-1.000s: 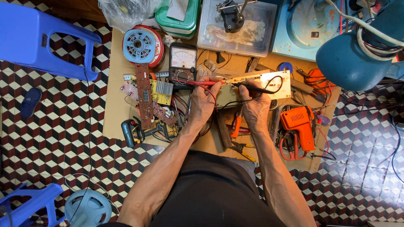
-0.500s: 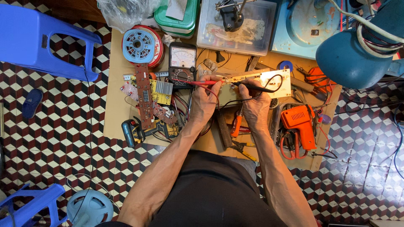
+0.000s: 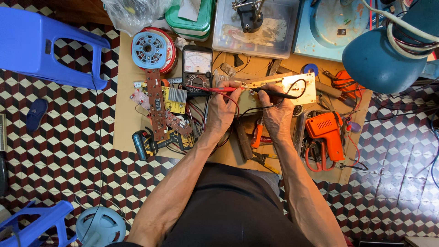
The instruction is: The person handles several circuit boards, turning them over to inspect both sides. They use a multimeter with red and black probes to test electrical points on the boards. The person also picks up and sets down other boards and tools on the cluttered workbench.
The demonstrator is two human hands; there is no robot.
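My left hand (image 3: 224,109) holds a red test probe (image 3: 218,89) with its tip on a long pale circuit board (image 3: 292,85). My right hand (image 3: 278,112) holds a black test probe (image 3: 274,93) against the same board, its black lead curling over the board's right part. Both probes' wires run back to a black analogue multimeter (image 3: 197,65) just left of my hands. The board lies on a brown cardboard work mat (image 3: 125,114) on the tiled floor.
Brown and yellow circuit boards (image 3: 162,103) lie left of the meter, below a red-and-blue wire spool (image 3: 151,49). An orange soldering gun (image 3: 324,135) sits right; a blue lamp shade (image 3: 384,59) hangs upper right. Blue plastic stools (image 3: 43,43) stand left. Clear and green boxes (image 3: 260,27) line the back.
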